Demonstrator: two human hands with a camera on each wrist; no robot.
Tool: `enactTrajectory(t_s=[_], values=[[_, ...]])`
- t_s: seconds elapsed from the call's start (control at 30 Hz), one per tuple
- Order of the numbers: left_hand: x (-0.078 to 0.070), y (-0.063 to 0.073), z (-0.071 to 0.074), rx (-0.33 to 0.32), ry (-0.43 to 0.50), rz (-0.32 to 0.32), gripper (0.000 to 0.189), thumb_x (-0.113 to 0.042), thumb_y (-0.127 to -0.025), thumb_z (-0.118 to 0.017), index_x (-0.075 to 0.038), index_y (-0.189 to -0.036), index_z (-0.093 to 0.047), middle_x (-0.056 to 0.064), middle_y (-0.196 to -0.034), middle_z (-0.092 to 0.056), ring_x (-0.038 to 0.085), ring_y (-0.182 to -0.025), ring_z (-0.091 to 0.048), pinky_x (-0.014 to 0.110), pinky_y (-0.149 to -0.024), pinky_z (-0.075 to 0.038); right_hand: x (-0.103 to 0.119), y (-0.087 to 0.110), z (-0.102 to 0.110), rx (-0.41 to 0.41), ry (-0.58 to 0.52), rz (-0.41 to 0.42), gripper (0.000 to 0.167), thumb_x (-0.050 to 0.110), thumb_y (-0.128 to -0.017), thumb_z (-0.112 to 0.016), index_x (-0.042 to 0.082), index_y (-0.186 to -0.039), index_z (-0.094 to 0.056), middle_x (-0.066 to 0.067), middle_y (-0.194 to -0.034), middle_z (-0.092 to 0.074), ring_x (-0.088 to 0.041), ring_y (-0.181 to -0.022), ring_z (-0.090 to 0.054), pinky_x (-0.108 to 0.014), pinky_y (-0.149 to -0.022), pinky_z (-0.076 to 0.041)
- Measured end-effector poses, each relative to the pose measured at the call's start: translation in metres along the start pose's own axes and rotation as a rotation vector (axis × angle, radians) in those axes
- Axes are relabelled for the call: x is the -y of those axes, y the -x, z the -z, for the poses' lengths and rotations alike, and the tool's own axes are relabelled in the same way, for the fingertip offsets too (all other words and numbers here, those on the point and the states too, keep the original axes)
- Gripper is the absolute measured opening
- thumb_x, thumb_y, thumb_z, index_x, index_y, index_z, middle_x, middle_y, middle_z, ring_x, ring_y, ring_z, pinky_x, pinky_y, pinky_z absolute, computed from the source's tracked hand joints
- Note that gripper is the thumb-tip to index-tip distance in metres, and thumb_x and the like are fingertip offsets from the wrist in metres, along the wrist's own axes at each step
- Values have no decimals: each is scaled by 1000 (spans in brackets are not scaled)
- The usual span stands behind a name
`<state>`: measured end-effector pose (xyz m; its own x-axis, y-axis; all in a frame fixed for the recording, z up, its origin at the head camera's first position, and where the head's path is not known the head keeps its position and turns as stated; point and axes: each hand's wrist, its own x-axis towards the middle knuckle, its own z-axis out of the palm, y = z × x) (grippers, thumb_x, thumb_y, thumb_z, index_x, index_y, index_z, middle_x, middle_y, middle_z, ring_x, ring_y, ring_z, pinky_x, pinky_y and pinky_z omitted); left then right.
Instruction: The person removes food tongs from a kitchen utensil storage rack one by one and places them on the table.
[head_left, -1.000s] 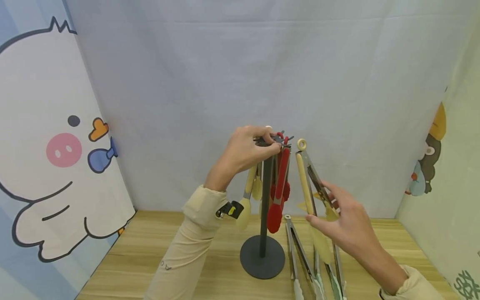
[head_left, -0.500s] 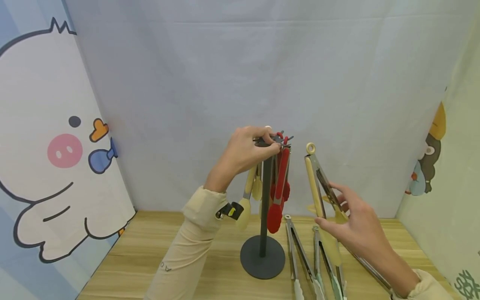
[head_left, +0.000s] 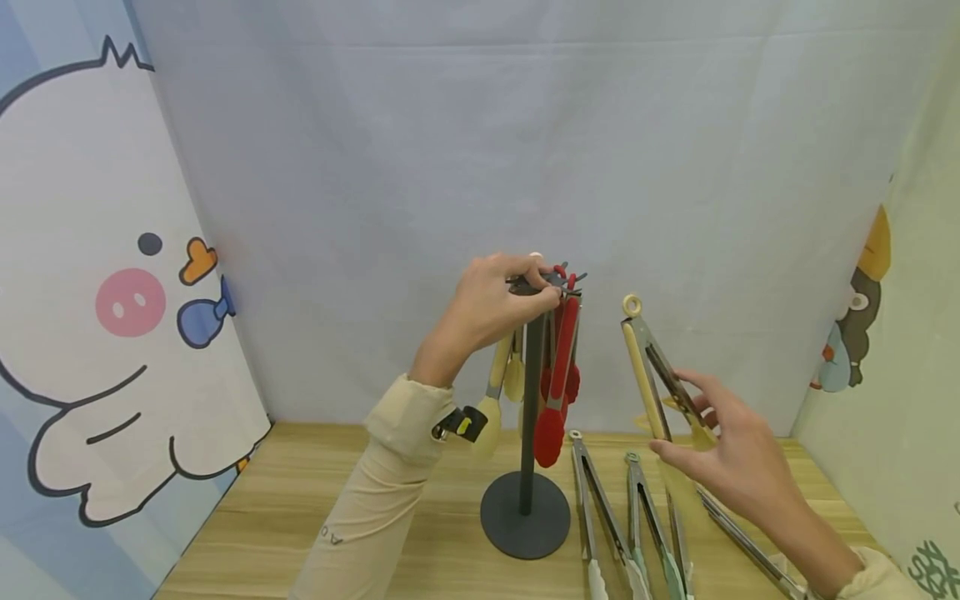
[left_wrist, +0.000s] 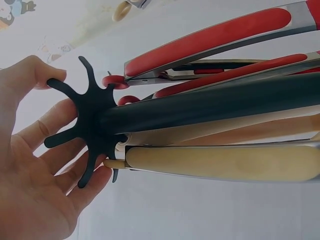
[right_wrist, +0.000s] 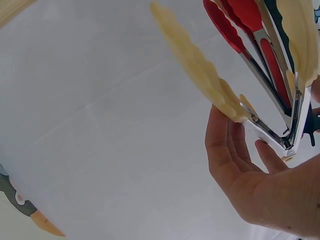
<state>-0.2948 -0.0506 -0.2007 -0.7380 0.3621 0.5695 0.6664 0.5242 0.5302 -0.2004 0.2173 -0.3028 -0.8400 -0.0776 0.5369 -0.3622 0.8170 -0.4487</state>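
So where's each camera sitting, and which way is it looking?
Head: on the head, facing forward and down at the black stand; left hand, right hand and sleeves show.
Left wrist: on that wrist, facing the stand's hooks and red tongs; left hand shows.
Right wrist: on that wrist, facing the held yellow tongs; right hand shows, plus a sliver of the left.
Shared: head and left wrist both show the stand, red tongs and left hand.

Draped booth [head_left: 885, 450] — grey cloth [head_left: 480, 167] behind wood-grain tabletop [head_left: 285, 487], cartoon-printed sheets [head_left: 67, 208] either side

Free gap between hanging red tongs [head_left: 558, 379] and held yellow tongs [head_left: 644, 375], loose tongs [head_left: 604, 503] obstructing below.
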Motion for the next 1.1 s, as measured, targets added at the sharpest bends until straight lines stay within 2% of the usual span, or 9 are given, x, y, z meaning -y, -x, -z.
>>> enactTrajectory(t_s=[0.47,1.1], values=[[1,1,-2,-7,8,4,15,-25,-84,-60,-16,-74,-66,-3,-121,-63,16,-110,-52,28,-70,-46,-25,3,5,22,39,-37,79,32,-68,-84,13,-135,-47,-13,-97,-58,-27,-79,-55,-32,-53,-37],[1,1,-2,-15,14,10,15,-26,-84,-60,-17,-72,-65,-4,-120,-64,14,-98,-52,30,-67,-43,-48,5,12,55,106,-91,78,35,-70,-83,13,-136,-48,-17,-100,-61,-34,-84,-58,-33,-53,-39]])
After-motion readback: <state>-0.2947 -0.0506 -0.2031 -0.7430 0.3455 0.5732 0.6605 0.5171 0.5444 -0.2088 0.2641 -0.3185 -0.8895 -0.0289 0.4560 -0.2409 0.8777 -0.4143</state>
